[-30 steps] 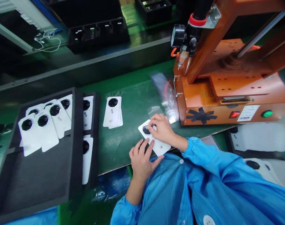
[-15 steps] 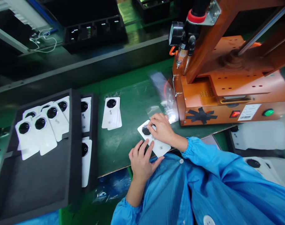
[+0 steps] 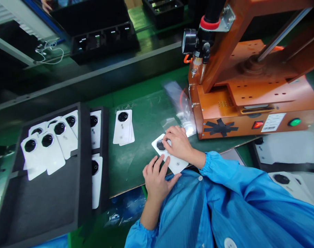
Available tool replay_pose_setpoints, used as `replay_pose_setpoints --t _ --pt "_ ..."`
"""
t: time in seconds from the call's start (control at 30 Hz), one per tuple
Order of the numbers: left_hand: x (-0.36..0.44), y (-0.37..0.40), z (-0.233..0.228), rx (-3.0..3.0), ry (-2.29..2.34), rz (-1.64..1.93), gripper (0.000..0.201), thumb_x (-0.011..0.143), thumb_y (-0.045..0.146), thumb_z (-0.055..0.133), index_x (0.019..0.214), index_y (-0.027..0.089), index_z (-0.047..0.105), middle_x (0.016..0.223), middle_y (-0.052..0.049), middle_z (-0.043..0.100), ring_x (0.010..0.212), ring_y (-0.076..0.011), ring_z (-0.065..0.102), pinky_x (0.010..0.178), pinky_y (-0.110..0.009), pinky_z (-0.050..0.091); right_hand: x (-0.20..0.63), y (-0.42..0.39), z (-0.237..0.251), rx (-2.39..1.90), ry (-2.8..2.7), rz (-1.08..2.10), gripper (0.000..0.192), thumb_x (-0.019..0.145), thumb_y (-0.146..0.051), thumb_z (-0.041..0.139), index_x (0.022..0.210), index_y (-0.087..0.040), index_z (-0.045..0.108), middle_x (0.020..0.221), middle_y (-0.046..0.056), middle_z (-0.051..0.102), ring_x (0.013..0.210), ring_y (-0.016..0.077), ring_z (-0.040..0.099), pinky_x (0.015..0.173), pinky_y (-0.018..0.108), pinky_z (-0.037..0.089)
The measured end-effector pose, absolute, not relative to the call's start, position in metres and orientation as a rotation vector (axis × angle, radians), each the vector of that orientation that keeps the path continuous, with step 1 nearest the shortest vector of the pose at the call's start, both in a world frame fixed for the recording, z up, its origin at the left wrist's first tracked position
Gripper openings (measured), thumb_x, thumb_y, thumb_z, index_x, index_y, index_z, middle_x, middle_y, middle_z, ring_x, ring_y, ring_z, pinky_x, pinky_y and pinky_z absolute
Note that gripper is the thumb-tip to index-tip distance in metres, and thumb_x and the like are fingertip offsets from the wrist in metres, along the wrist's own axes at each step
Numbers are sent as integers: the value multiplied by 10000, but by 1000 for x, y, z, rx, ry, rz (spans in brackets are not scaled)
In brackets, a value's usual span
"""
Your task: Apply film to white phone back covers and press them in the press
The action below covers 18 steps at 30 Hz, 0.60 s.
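Observation:
A white phone back cover [image 3: 178,164] with a round black camera area lies slanted at the table's front edge, close to my body. My right hand [image 3: 179,143] is over its upper part, thumb and index finger pinched together at the camera area. Whatever may be between those fingertips is too small to make out. My left hand [image 3: 157,177] is spread, its fingertips touching the cover's left edge and its thumb by the lower corner. Two more covers [image 3: 122,129] lie stacked on the green mat, left of my hands.
On the left, a black foam tray [image 3: 43,203] bears several white covers [image 3: 54,156]; a second black tray [image 3: 104,144] beside it holds more. An orange press machine [image 3: 250,120] stands at the right. Clear plastic film [image 3: 179,103] lies by it. More covers [image 3: 288,184] are at lower right.
The view has shifted slightly, moving the trays a little right and down in the picture. Both hands keep nearly the same pose on the cover. Part of another person's hand now shows at top left.

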<state>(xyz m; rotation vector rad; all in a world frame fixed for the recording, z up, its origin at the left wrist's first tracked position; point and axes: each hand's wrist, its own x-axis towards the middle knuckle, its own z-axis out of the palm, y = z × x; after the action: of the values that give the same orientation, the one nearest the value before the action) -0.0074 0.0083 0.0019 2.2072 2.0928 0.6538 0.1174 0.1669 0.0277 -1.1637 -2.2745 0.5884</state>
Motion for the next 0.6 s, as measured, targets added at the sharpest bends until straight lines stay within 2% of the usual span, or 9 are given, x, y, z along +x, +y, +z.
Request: replay_pose_setpoints --t 0.17,0.33,0.5,0.6 --pt "-7 9 3 2222 2094 664 644 813 642 708 1351 297 633 1378 -106 654 1288 -367 550 1000 -505 364 120 164 32 -1158 -2334 461 169 946 -310 604 854 -201 695 1016 74 632 983 247 504 841 418 318" --pt "-6 8 4 2227 2090 659 643 817 641 704 1351 291 631 1377 -109 652 1298 -362 541 1018 -505 365 131 156 45 -1121 -2407 336 249 979 -332 561 1122 -184 700 1146 123 638 1025 281 507 845 443 346" --pt "-5 8 6 2213 2085 650 734 781 689 713 1374 269 609 1411 -137 621 1322 -376 516 1038 -519 363 167 137 67 -836 -2603 543 369 946 -194 538 1307 -175 612 1147 120 654 1043 260 560 846 402 398" --pt "-9 7 10 2265 2061 638 675 815 617 726 1370 252 609 1406 -146 622 1307 -367 531 1026 -509 384 191 121 73 -653 -2719 617 448 911 -181 566 1359 -175 580 1183 117 669 1087 250 592 881 392 419"
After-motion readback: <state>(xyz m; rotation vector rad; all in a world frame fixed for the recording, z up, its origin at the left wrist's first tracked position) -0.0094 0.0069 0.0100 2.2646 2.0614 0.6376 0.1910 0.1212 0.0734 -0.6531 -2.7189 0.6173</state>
